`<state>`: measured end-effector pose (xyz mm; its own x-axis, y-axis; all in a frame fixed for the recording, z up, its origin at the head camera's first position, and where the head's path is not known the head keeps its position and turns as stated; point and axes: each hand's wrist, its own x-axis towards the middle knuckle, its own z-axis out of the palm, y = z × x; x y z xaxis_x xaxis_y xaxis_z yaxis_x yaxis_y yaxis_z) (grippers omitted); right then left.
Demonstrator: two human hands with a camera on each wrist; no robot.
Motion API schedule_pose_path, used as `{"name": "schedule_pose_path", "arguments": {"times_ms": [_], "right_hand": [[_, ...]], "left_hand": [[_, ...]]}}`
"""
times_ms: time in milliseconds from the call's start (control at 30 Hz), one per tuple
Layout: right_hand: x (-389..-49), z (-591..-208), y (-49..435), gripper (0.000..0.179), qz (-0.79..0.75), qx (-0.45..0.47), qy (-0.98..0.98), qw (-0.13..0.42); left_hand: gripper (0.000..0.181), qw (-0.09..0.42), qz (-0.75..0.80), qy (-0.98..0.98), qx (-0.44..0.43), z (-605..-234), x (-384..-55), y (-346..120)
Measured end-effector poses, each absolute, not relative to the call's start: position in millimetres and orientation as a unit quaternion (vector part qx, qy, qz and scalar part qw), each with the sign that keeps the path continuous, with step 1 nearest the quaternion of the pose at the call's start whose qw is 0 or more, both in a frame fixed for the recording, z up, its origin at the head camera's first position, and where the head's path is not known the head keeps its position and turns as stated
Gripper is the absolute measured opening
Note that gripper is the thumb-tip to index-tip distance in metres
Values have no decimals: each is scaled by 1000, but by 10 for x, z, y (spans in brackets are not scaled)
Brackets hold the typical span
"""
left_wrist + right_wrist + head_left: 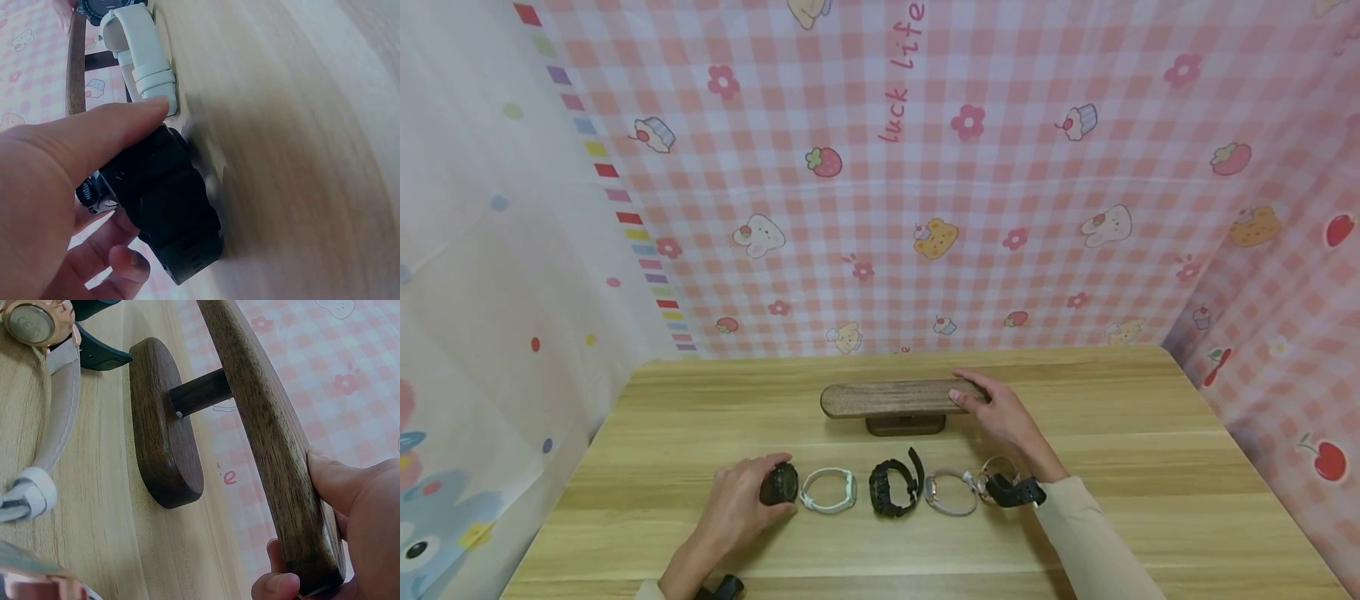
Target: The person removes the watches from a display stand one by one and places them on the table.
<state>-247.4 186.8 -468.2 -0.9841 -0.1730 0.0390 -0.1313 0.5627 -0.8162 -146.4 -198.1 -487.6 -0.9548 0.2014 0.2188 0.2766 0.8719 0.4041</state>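
At the left end of a row of watches, my left hand [737, 502] grips a black watch [780, 484] between thumb and fingers. Its wide black strap [169, 200] fills the middle of the left wrist view, and its lower edge seems close to the table. My right hand [1002, 418] holds the right end of a dark wooden watch stand [887, 399], thumb on one side and fingers on the other. The stand's bar sits on a short post [201, 394] above a rounded base [164, 434]. No watch hangs on the bar.
Beside the held watch lie a white watch [850, 490], a chunky black watch [882, 490] with one strap end raised, and a beige-strapped watch [955, 509]. Another watch [983, 482] is partly hidden by my right wrist. All rest on the wooden table [1112, 417]; patterned cloth [880, 200] hangs behind.
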Motion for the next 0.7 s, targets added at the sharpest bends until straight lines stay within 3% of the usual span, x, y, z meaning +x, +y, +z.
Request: {"name": "schedule_pose_path", "arguments": {"times_ms": [500, 700], "right_hand": [[-2453, -4670, 1882, 51, -457, -83, 885, 26], [-2435, -4699, 1874, 54, -452, -82, 888, 27]], "left_hand": [[68, 74, -233, -964, -103, -4890, -1473, -1988], [58, 122, -238, -957, -114, -4808, -1522, -2047]]}}
